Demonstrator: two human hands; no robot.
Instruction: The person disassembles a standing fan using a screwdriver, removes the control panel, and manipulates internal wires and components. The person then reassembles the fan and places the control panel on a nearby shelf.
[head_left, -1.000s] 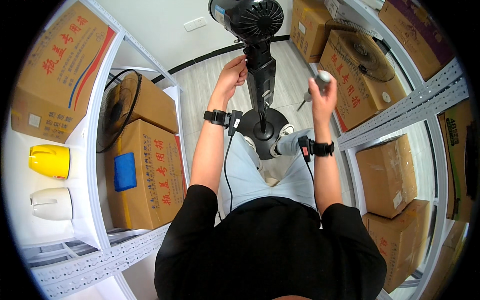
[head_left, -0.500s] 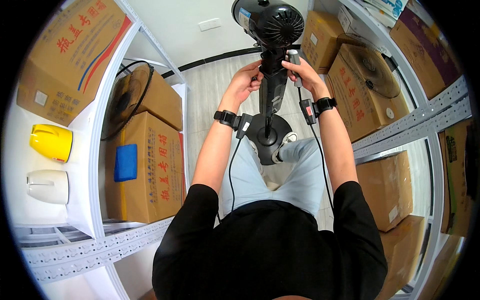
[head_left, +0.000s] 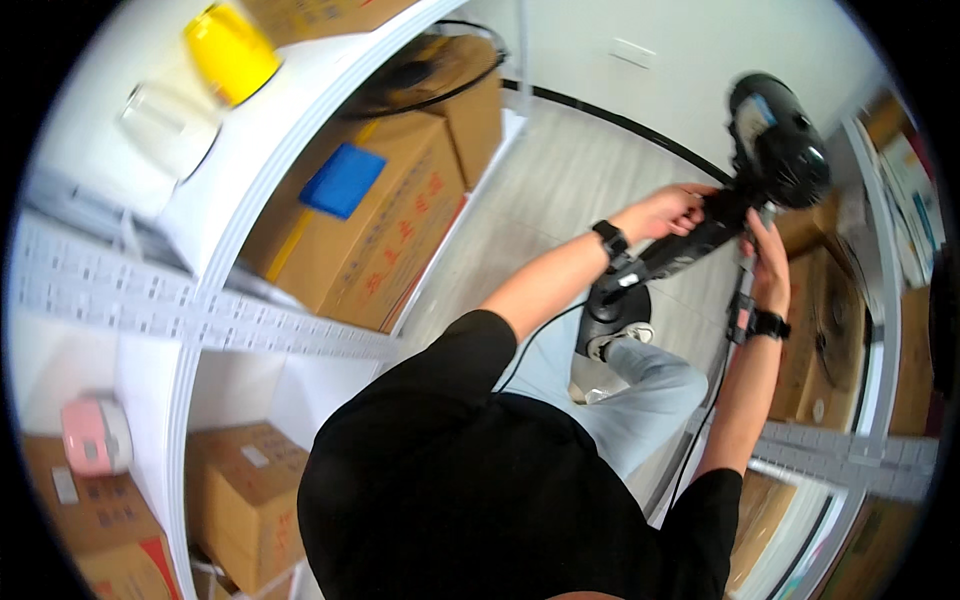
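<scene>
A black pedestal fan without its grille leans in front of me, its motor head (head_left: 782, 145) at the upper right. Its black column (head_left: 690, 248) slopes down to the round base (head_left: 618, 308) beside my shoe. My left hand (head_left: 672, 210) is at the left side of the column, just below the motor head, fingers curled in a pinch; what they grip is hidden. On the other side, my right hand (head_left: 770, 262) is closed around a grey-handled screwdriver (head_left: 767, 214), held along the column. The screwdriver's tip cannot be made out.
Left shelves hold a yellow kettle (head_left: 232, 55), a white kettle (head_left: 170, 130), a black fan grille (head_left: 490, 75), a blue cloth (head_left: 343, 180) on a carton (head_left: 385, 235), and a pink appliance (head_left: 95, 437). Cartons and another grille (head_left: 835, 310) stand at right. Cables run from my wrists.
The view has turned and shifted left, so the fan and both hands now appear farther right and tilted. More of the left shelves shows. Both hands keep their places at the column.
</scene>
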